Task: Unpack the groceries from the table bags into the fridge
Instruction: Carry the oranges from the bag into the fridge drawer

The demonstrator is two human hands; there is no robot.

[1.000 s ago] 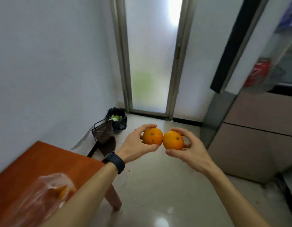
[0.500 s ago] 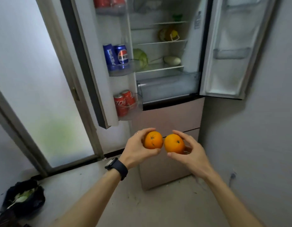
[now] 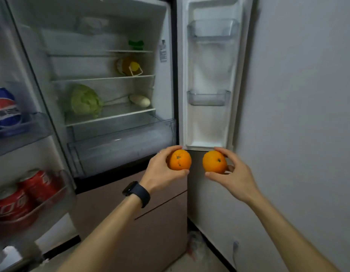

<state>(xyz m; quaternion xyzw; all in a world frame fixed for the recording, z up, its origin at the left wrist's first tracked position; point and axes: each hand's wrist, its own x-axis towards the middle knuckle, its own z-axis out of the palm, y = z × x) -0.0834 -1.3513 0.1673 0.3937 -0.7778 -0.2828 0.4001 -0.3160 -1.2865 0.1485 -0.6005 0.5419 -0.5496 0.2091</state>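
Observation:
I hold two oranges in front of the open fridge (image 3: 166, 91). My left hand (image 3: 160, 171), with a dark watch on its wrist, grips the left orange (image 3: 180, 160) between thumb and fingers. My right hand (image 3: 235, 173) grips the right orange (image 3: 214, 161) the same way. The two fruits are apart, level with the bottom of the fridge's clear crisper drawer (image 3: 123, 148). Inside, a cabbage (image 3: 84, 101) and a pale vegetable (image 3: 139, 100) lie on the lowest shelf, with a yellow-lidded jar (image 3: 129, 66) one shelf up.
The left door (image 3: 32, 146) stands open close to me, with Pepsi cans (image 3: 5, 110) and red cola cans (image 3: 23, 195) in its bins. The right door (image 3: 209, 75) is open against a grey wall (image 3: 307, 114). Brown freezer drawers (image 3: 142, 218) lie below.
My view turned from the table and glass door to the fridge and came much closer. Both oranges stay in my hands, and they have moved apart from touching.

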